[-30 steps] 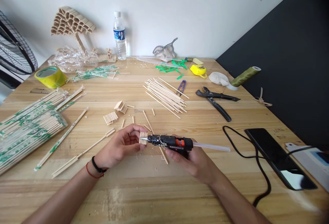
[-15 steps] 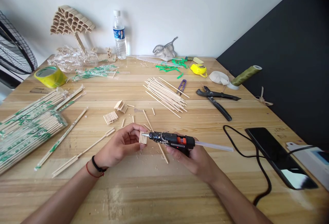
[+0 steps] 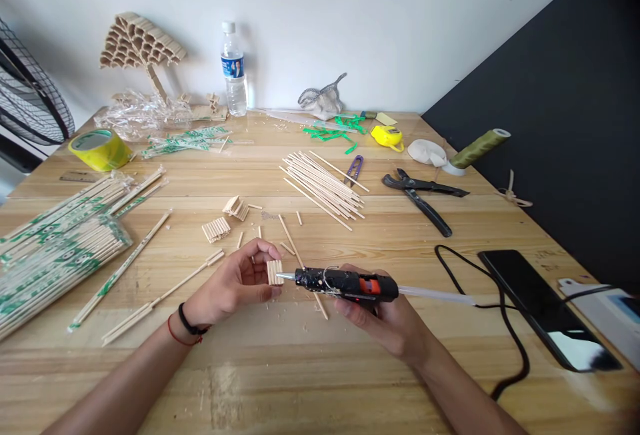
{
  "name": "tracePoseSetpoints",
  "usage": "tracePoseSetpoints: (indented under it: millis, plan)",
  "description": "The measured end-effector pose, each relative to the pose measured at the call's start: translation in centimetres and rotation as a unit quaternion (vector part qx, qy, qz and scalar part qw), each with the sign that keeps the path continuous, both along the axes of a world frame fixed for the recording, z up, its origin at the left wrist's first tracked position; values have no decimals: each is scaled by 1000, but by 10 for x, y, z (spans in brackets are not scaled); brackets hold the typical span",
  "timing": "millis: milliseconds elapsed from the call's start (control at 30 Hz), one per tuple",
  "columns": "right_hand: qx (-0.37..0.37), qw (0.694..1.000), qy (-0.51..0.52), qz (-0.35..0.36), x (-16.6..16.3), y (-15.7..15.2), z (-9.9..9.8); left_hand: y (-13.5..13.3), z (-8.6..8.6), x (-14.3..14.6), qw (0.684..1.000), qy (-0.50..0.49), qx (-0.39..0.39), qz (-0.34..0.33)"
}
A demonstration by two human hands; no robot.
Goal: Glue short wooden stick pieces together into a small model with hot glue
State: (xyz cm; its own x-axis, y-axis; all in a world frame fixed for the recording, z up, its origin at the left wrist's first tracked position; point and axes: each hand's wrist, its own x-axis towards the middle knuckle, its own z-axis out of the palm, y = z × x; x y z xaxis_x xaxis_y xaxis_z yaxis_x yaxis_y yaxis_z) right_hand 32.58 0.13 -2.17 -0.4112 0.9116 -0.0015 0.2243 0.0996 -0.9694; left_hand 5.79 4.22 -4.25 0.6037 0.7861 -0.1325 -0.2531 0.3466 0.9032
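Between thumb and fingers, my left hand (image 3: 243,280) grips a small block of short wooden sticks (image 3: 275,272) laid side by side. My right hand (image 3: 383,318) is wrapped round a black hot glue gun (image 3: 345,283) with an orange part. Its metal nozzle points left and meets the lower right of the block; whether it touches cannot be made out. A clear glue stick (image 3: 435,294) juts from the gun's back end. Under the gun lies a long thin stick (image 3: 290,238). Two more small stick pieces, a flat one (image 3: 216,229) and an angled one (image 3: 235,208), rest beyond my left hand.
Loose chopsticks (image 3: 325,188) lie mid-table near purple snips (image 3: 355,170) and black pliers (image 3: 423,188). Wrapped chopsticks (image 3: 60,262) cover the left side. A phone (image 3: 545,308) and black cable (image 3: 520,345) lie right. A water bottle (image 3: 234,75) and stick-built tree (image 3: 143,42) stand behind.
The glue gun has shifted right and slightly down, its nozzle going from the block's upper part to its lower right. My left hand has tilted the block a little.
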Motion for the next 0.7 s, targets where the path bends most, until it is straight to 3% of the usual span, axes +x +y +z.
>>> tracePoseSetpoints:
  millis: [700]
  plan:
    - [22, 999, -46, 6, -6, 3, 5, -1, 4, 3, 1000, 17, 21, -16]
